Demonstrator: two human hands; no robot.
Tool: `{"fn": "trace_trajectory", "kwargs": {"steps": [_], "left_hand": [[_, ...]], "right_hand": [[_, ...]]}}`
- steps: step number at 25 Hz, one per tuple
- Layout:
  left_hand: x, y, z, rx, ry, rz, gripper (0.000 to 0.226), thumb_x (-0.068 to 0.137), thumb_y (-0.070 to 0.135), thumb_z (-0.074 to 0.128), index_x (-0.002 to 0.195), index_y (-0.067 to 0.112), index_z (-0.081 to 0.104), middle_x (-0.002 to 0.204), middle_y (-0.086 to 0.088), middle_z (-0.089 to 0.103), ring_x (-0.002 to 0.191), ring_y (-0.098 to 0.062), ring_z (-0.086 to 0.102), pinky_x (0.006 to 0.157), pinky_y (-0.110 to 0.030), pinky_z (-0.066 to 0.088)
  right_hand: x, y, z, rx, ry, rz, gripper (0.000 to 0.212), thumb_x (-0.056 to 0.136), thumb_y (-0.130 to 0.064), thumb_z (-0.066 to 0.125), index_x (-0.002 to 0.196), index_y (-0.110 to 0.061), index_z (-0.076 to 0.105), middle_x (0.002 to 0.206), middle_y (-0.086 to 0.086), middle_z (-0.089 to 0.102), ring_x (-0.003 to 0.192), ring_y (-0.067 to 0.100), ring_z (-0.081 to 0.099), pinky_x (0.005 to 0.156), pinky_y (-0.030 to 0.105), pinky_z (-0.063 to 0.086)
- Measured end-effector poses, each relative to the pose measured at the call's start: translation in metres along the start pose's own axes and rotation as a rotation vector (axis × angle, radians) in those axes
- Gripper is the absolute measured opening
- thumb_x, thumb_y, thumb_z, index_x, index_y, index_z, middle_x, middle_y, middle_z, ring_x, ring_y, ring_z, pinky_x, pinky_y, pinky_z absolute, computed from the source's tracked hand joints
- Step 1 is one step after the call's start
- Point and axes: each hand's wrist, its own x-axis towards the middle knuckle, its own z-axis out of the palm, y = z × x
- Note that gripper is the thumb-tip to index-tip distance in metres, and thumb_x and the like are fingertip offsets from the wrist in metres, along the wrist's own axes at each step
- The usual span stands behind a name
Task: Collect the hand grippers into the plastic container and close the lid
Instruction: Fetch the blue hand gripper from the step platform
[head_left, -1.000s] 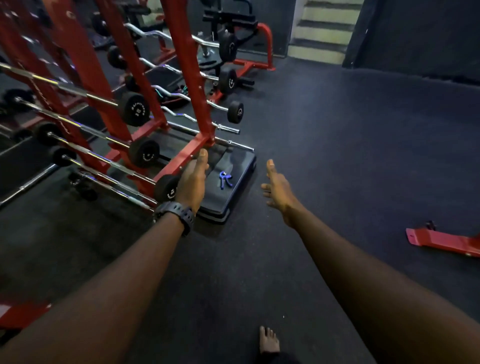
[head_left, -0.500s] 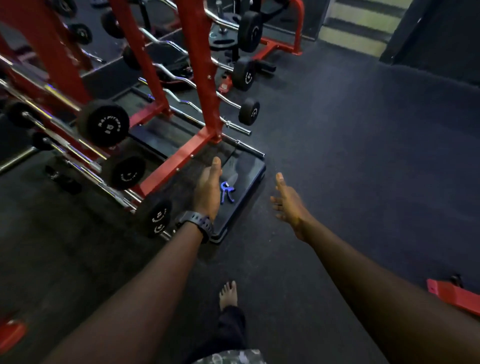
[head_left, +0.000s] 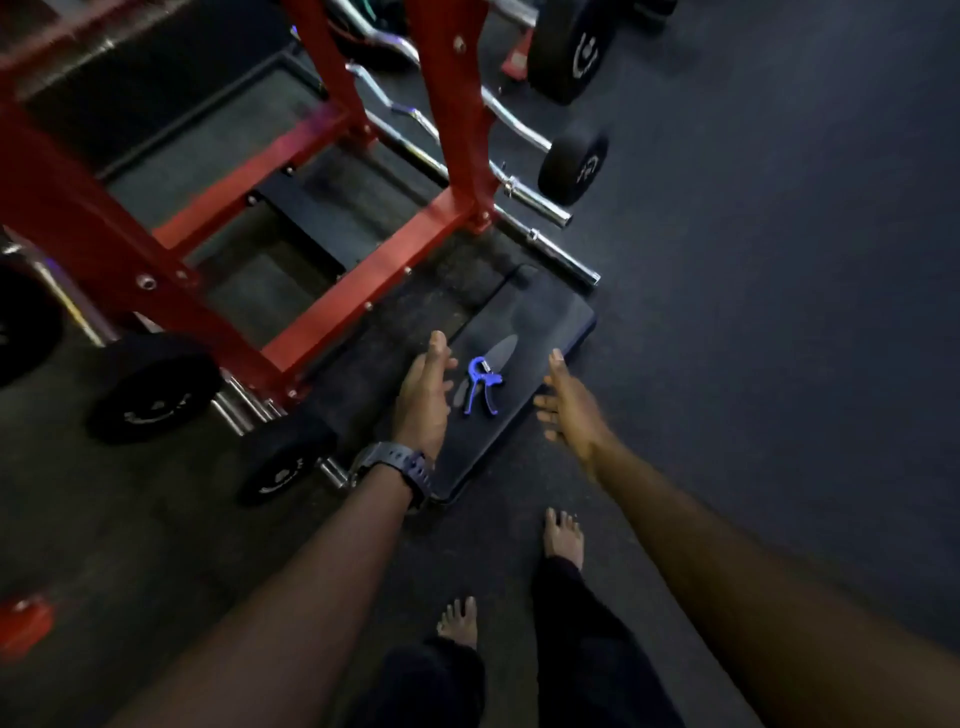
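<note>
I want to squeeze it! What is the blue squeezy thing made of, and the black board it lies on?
The blue hand gripper looks like hard, fairly glossy plastic: bright even colour, with a small silvery metal part near its top, probably a spring. The black platform it lies on looks like matte rubber or plastic, dull with rounded edges and faint pale scuffs. The picture is dim, so both are guesses.

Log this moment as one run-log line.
phase: reach | target: blue hand gripper on black platform | left hand: open, beside it | right hand: open, empty | container: not in view
</note>
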Motion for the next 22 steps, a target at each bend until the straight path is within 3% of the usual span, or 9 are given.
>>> {"fn": "trace_trajectory", "kwargs": {"steps": [4, 8, 11, 13, 15, 16, 17, 19, 22], "left_hand": [[0.117, -0.079, 0.043, -0.033, 0.05, -0.144, 0.058, 0.094, 0.067, 0.033, 0.124, 0.024, 0.057, 0.126, 0.003, 0.061, 0.11, -0.017, 0.058, 0.082, -0.035, 0.042], [0.226, -0.173, 0.06, 0.016, 0.092, -0.216, 0.052, 0.099, 0.058, 0.032, 0.124, 0.019, 0.056, 0.118, 0.002, 0.06, 0.106, -0.016, 0.056, 0.077, -0.032, 0.041], [0.302, -0.235, 0.063, 0.067, 0.172, -0.209, 0.053, 0.101, 0.049, 0.034, 0.127, 0.009, 0.058, 0.122, -0.008, 0.063, 0.109, -0.026, 0.06, 0.091, -0.038, 0.045], [0.334, -0.263, 0.068, 0.215, 0.18, -0.141, 0.047, 0.094, 0.042, 0.04, 0.114, 0.007, 0.064, 0.117, -0.015, 0.066, 0.108, -0.03, 0.061, 0.094, -0.043, 0.046], [0.36, -0.29, 0.078, 0.447, 0.141, -0.084, 0.038, 0.089, 0.037, 0.052, 0.106, 0.005, 0.065, 0.11, -0.018, 0.067, 0.104, -0.031, 0.061, 0.089, -0.043, 0.047], [0.371, -0.303, 0.084, 0.572, 0.154, -0.053, 0.041, 0.084, 0.039, 0.061, 0.109, 0.006, 0.064, 0.114, -0.019, 0.066, 0.109, -0.034, 0.06, 0.092, -0.044, 0.047], [0.375, -0.311, 0.091, 0.675, 0.18, -0.032, 0.052, 0.076, 0.045, 0.07, 0.113, 0.009, 0.063, 0.119, -0.018, 0.063, 0.114, -0.037, 0.058, 0.096, -0.046, 0.046], [0.381, -0.32, 0.103, 0.838, 0.235, -0.018, 0.076, 0.061, 0.05, 0.081, 0.122, 0.013, 0.055, 0.129, -0.015, 0.054, 0.123, -0.036, 0.049, 0.101, -0.046, 0.043], [0.385, -0.315, 0.112, 0.854, 0.275, -0.069, 0.085, 0.053, 0.035, 0.087, 0.125, 0.011, 0.047, 0.134, -0.016, 0.046, 0.127, -0.037, 0.044, 0.1, -0.043, 0.04]], "right_hand": [[0.141, 0.048, 0.012, -0.039, -0.027, 0.042, 0.071, 0.096, -0.071, 0.025, 0.129, -0.017, 0.058, 0.132, 0.021, 0.061, 0.119, 0.035, 0.059, 0.108, 0.054, 0.042], [0.257, 0.105, 0.032, -0.074, -0.024, 0.1, 0.083, 0.081, -0.084, 0.022, 0.114, -0.021, 0.064, 0.113, 0.008, 0.065, 0.108, 0.028, 0.061, 0.103, 0.051, 0.045], [0.333, 0.14, 0.049, -0.071, -0.032, 0.101, 0.071, 0.062, -0.095, 0.023, 0.083, -0.038, 0.061, 0.081, -0.01, 0.048, 0.075, 0.011, 0.046, 0.081, 0.037, 0.042], [0.364, 0.153, 0.055, -0.094, -0.034, 0.085, 0.065, 0.057, -0.097, 0.022, 0.065, -0.038, 0.048, 0.07, -0.015, 0.037, 0.064, 0.007, 0.034, 0.064, 0.03, 0.031], [0.389, 0.166, 0.061, -0.1, -0.043, 0.078, 0.07, 0.059, -0.096, 0.021, 0.072, -0.036, 0.055, 0.074, -0.011, 0.048, 0.068, 0.009, 0.043, 0.066, 0.03, 0.035], [0.397, 0.171, 0.064, -0.088, -0.045, 0.08, 0.08, 0.06, -0.095, 0.019, 0.086, -0.035, 0.064, 0.086, -0.005, 0.06, 0.079, 0.014, 0.054, 0.075, 0.033, 0.044], [0.405, 0.176, 0.065, -0.078, -0.039, 0.084, 0.093, 0.061, -0.094, 0.018, 0.106, -0.031, 0.068, 0.106, 0.002, 0.068, 0.097, 0.021, 0.062, 0.09, 0.041, 0.048], [0.413, 0.181, 0.066, -0.084, -0.011, 0.094, 0.111, 0.06, -0.095, 0.016, 0.132, -0.024, 0.062, 0.134, 0.009, 0.063, 0.123, 0.029, 0.058, 0.108, 0.051, 0.042], [0.415, 0.185, 0.064, -0.085, 0.009, 0.093, 0.117, 0.056, -0.096, 0.017, 0.135, -0.021, 0.058, 0.138, 0.011, 0.06, 0.118, 0.027, 0.057, 0.11, 0.053, 0.04]]}}
